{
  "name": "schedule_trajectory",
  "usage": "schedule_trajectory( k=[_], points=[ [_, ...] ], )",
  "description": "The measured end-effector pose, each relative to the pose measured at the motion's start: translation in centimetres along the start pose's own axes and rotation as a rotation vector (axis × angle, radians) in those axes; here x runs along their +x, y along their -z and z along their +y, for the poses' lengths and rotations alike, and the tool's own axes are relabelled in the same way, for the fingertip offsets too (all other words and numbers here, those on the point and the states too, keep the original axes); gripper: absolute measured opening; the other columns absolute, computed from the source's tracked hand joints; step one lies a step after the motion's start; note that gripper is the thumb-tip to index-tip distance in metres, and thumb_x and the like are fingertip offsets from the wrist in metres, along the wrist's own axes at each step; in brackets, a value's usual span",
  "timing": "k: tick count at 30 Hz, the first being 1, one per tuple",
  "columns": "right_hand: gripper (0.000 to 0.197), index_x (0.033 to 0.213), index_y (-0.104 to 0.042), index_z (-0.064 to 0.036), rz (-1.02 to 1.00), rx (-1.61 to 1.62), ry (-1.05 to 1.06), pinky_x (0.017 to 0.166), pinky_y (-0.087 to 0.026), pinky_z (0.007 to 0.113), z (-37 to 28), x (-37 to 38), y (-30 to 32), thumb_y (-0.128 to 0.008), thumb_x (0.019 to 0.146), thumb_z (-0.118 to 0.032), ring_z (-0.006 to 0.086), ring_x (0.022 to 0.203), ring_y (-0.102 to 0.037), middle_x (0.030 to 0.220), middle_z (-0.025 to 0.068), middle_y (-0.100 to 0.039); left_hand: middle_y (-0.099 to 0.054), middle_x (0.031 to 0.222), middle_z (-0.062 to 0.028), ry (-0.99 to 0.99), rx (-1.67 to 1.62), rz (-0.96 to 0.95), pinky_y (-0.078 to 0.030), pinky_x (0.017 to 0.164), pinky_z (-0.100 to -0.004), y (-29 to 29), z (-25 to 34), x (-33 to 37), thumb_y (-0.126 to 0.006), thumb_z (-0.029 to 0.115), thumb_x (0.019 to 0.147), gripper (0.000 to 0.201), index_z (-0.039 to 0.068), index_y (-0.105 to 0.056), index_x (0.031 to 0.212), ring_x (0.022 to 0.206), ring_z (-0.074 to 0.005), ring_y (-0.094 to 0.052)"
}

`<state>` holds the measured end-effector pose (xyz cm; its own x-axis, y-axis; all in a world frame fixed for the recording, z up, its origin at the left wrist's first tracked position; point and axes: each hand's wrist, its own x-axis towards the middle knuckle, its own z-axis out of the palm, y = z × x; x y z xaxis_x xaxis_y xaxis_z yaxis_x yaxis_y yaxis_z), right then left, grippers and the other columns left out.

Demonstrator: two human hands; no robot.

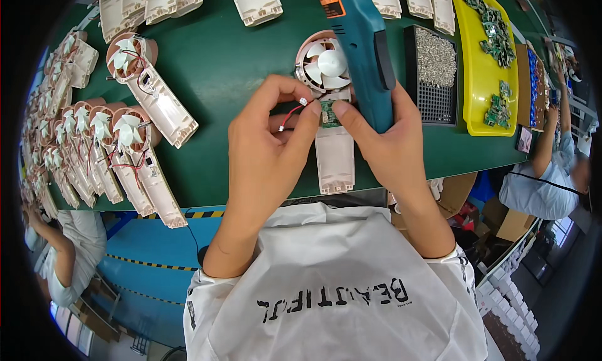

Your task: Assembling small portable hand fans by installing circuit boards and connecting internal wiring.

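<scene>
The driver [357,47], top cropped, tip hidden, is being gripped by the right hand [394,138]; the left hand [271,135] is pinching wires [291,115].

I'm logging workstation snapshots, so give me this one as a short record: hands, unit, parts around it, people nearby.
Left hand: holding red wire and small white connector
Right hand: holding teal power tool, thumb at green circuit board
Unit: pale housing with white fan, lying on green table
Left on table: more fan units
Right on table: black tray of small silvery pieces; yellow tray of circuit boards
Others: person at left edge, another at right
</scene>
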<state>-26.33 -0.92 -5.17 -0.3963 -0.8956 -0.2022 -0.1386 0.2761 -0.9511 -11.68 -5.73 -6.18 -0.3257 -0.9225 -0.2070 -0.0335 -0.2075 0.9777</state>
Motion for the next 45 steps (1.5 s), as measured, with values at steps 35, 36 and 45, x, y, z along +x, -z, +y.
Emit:
schedule_trajectory(
  k=[35,36,45],
  points=[
    [0.025,0.082,-0.064,0.0022,-0.039,-0.126,-0.127,0.047,-0.038,0.026,-0.5,0.4,0.3,-0.074,0.083,-0.020,0.0058,0.053,-0.045,0.057,0.0004,-0.052,-0.068,0.074,-0.0054,0.082,0.057,0.030,-0.040,0.052,-0.0178,-0.3,0.8,0.3,-0.063,0.000,0.087,0.008,0.000,-0.057,0.093,0.061,-0.0009,-0.050],
    [0.025,0.082,-0.064,0.0022,-0.039,-0.122,-0.136,0.047,-0.037,0.026,-0.6,0.4,0.3,-0.074,0.083,-0.020,0.0058,0.052,-0.044,0.057,0.0000,-0.051,-0.068,0.074,-0.0054,0.082,0.058,0.029,-0.040,0.052,-0.0178,-0.4,0.8,0.3,-0.063,0.000,0.087,0.008,0.000,-0.057,0.093,0.061,-0.0009,-0.050],
    [0.023,0.081,-0.064,0.0018,-0.016,-0.076,-0.117,0.046,-0.037,0.027,-0.4,0.4,0.0,-0.073,0.083,-0.019,0.0055,0.052,-0.044,0.056,-0.0003,-0.052,-0.067,0.074,-0.0066,0.073,0.068,0.069,-0.044,0.054,-0.0190,-0.7,0.8,0.3,-0.063,0.000,0.087,0.007,-0.001,-0.058,0.092,0.062,-0.0025,-0.054]
  ],
)
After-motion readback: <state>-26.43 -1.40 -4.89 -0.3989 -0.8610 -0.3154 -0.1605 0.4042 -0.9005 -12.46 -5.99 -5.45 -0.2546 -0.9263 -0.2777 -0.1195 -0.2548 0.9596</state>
